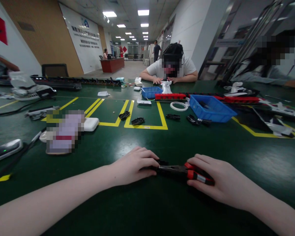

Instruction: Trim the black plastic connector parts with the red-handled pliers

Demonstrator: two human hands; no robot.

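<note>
My right hand (211, 180) is wrapped round the red and black handles of a pair of pliers (174, 168). The jaws point left, toward the fingertips of my left hand (139, 165). Between its thumb and fingers my left hand pinches a small black part (163, 162). The jaws are at or against that part; whether they clamp it I cannot tell. Similar black plastic parts lie farther up the table: one (124, 115) by the yellow tape, another (138, 121) inside a taped box, and one (173, 116) to the right.
On the green table (108, 209) stand a large blue bin (211, 111) and a smaller blue bin (151, 93). A tape roll (179, 106) lies between them. At left are a blurred-out phone (66, 134), a white case (91, 124) and a power strip (6, 150). A person (170, 65) sits opposite.
</note>
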